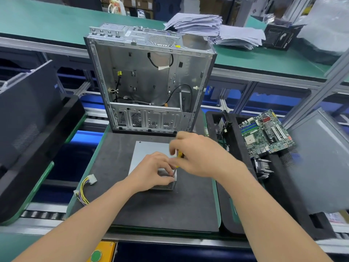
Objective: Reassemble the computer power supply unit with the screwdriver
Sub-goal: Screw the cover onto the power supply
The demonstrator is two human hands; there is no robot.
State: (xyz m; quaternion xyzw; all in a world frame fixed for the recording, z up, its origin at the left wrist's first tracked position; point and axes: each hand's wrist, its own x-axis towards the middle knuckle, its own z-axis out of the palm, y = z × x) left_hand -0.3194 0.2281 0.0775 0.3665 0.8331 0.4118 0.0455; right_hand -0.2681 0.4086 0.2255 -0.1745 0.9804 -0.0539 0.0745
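The power supply unit (pixel 145 154) lay flat on the black mat (pixel 170 208), directly under both hands. The left hand (pixel 154 170) was curled over its near corner, fingers clamped on the casing right beside the driver tip. Couldn't tell whether a screw was pinched there too. The right hand (pixel 198 156) was closed round the yellow handle of the screwdriver (pixel 179 155), shaft angled down to that same corner, and was blurred.

Looked like a cover screw going in at that corner. To do it well:
- Square the shaft to the face first. It looked tilted, so cam-out or cross-threading was a risk.
- Left hand bears down so the unit can't skate, fingertips clear of the tip.
- Snug only, until the other corners are in.

Cable bundle (pixel 85 190) sat left of the left forearm, open computer case (pixel 149 82) beyond both hands, motherboard (pixel 264 133) right of the right hand.
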